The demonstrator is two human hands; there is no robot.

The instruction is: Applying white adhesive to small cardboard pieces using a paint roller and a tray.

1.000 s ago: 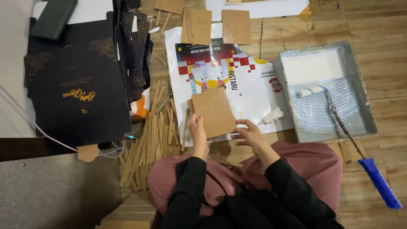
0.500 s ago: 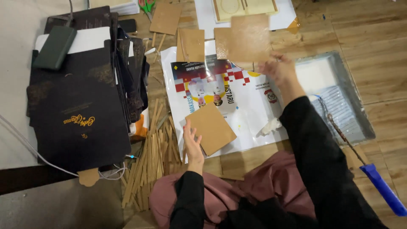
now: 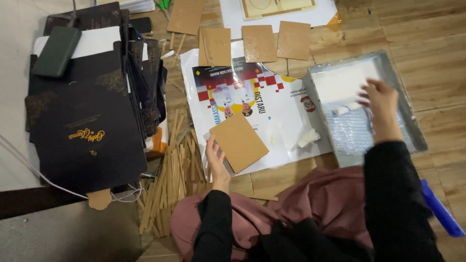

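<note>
Inside grey paint tray [image 3: 412, 131]: white roller [image 3: 345, 108], right hand [image 3: 381, 99] over.

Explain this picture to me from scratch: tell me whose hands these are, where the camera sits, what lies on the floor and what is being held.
There is no machine here: a person sits on a wooden floor, and one camera worn on their head looks down at their two bare hands. The left hand holds a brown cardboard panel by its edge, over a printed poster sheet spread on the floor. The right hand reaches over a grey paint tray, just above a small roller lying in it; the hand is blurred, so whether it has a grip on the roller is unclear. More brown panels lie in a row beyond the poster. To the left are a pile of thin wooden sticks and a stack of dark folded boxes.
</note>
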